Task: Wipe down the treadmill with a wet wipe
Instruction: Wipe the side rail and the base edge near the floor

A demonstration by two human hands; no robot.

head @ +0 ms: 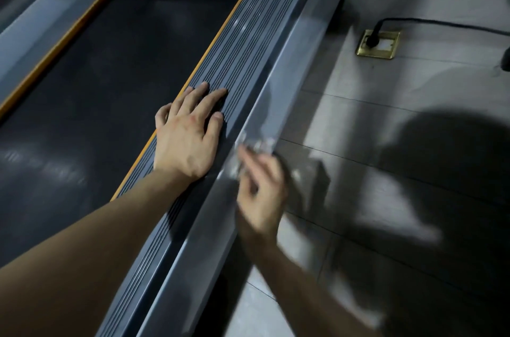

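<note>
The left hand [187, 140] lies flat on the dark ribbed treadmill rail [248, 41]; the blurred right hand [262, 193], grip pinching a crumpled white wet wipe [256, 146], presses the grey side panel [300, 41], where drips could threaten the far-right brass floor socket [386, 46].

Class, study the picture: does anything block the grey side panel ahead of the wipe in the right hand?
Nothing visible does. The side panel ahead of the wet wipe, held by the right hand, is bare; the left hand rests flat on the ribbed rail beside it, off the panel.
</note>
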